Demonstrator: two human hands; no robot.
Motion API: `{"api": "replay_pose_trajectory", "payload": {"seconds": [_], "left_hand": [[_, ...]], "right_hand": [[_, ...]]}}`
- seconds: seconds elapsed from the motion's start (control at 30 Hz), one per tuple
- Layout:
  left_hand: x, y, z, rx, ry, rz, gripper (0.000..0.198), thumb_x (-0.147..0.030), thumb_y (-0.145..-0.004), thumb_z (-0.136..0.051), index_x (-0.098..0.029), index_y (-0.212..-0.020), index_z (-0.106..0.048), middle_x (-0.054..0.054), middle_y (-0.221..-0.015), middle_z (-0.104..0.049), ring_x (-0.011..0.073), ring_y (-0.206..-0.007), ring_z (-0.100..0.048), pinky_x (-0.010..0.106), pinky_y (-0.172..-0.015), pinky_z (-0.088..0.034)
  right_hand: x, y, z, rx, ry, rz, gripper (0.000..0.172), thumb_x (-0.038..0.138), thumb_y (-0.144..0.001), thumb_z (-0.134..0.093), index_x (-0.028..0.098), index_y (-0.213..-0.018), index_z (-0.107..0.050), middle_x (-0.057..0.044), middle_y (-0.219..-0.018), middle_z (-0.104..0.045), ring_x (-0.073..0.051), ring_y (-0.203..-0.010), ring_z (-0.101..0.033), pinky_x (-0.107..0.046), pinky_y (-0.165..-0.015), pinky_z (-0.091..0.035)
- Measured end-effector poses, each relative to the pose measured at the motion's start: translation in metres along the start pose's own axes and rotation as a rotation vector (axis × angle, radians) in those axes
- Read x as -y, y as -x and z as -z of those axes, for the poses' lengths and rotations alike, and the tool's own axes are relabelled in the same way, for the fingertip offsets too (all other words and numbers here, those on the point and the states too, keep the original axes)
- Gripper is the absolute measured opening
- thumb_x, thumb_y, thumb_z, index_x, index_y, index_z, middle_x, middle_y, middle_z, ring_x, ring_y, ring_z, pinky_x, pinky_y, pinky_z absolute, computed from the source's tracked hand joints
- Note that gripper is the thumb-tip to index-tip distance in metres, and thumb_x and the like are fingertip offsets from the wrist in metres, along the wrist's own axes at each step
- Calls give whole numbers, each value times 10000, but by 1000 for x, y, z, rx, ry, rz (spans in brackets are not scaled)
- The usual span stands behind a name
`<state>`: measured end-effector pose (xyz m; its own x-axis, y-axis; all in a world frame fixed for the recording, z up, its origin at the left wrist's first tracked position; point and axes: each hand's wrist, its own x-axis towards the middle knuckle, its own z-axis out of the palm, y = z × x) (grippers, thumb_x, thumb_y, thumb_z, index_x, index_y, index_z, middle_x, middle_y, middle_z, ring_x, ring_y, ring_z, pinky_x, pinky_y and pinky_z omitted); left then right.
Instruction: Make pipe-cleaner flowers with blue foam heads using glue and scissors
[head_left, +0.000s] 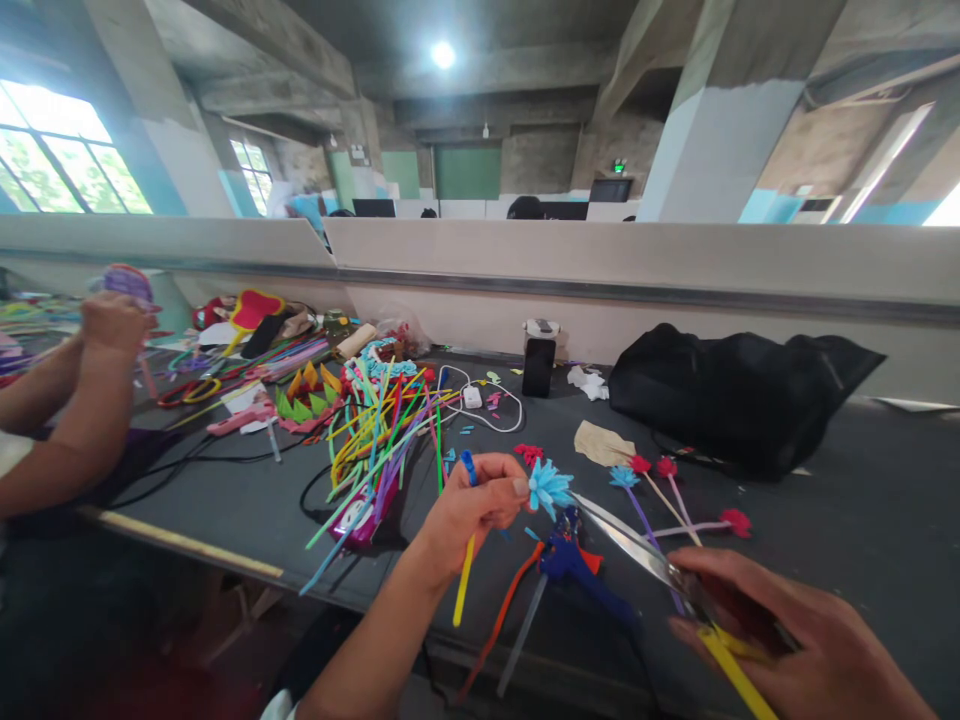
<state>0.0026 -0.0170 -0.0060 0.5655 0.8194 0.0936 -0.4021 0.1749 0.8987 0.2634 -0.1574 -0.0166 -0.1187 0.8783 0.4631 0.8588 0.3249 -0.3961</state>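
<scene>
My left hand (480, 505) is closed, pinching a light-blue fuzzy flower (550, 487) between thumb and fingers. Through the same hand runs a thin yellow stick with a blue end (464, 580), which looks like a pen. My right hand (802, 630) grips a pair of scissors (630, 540) with yellow handles. Their blade tips point at the blue flower, close to its right edge. Below the flower lies a dark-blue glue gun (581, 570) with a clear glue stick (523, 640) and an orange strip (501, 615) beside it. Finished-looking stemmed flowers (666, 468) lie beyond the scissors.
Left of my hands spreads a pile of coloured pipe cleaners (382, 420). A phone (538, 367) stands upright at the back, near a white cable (517, 410). A black bag (742, 390) lies at the right rear. Another person's hands (116, 320) work at far left.
</scene>
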Motion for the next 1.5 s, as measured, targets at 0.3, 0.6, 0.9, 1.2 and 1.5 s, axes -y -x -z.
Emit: {"api": "replay_pose_trajectory", "payload": {"seconds": [0.3, 0.6, 0.9, 1.2, 1.5], "left_hand": [[-2, 0, -4, -3, 55, 57, 257, -313, -689, -731, -138, -599, -566, -88, -418, -309, 33, -388, -222, 216, -421, -128], [-5, 2, -11, 53, 58, 228, 263, -304, -757, -620, -164, -574, -494, -118, -398, -210, 22, -330, -144, 199, -359, -91], [1, 1, -13, 58, 42, 265, 294, -308, -745, -597, -179, -528, -446, -117, -379, -201, 21, -313, -138, 197, -348, -80], [0, 2, -11, 89, 39, 283, 337, -305, -749, -600, -190, -508, -395, -116, -388, -190, 24, -317, -144, 202, -349, -74], [0, 1, -10, 89, 17, 289, 346, -309, -729, -609, -191, -497, -382, -116, -390, -190, 22, -316, -154, 202, -351, -79]], "right_hand": [[-7, 5, 4, -39, 168, 91, 267, 421, -816, -649, 244, -1012, -686, 76, -619, -677, -61, -422, -603, -81, -425, -460], [-37, 17, 21, -102, 697, 354, 361, 320, -968, -381, 243, -1270, -562, -55, -962, -723, -222, -832, -692, -368, -764, -505], [-34, 15, 29, -36, 780, 380, 378, 258, -940, -357, 251, -1270, -541, -44, -850, -674, -190, -720, -640, -355, -715, -487], [-32, 9, 33, -20, 795, 437, 406, 199, -944, -339, 248, -1317, -491, -30, -847, -659, -182, -706, -632, -360, -708, -463], [-36, 15, 34, -4, 790, 421, 416, 184, -938, -344, 256, -1321, -489, -33, -846, -665, -186, -715, -631, -364, -700, -455]]}}
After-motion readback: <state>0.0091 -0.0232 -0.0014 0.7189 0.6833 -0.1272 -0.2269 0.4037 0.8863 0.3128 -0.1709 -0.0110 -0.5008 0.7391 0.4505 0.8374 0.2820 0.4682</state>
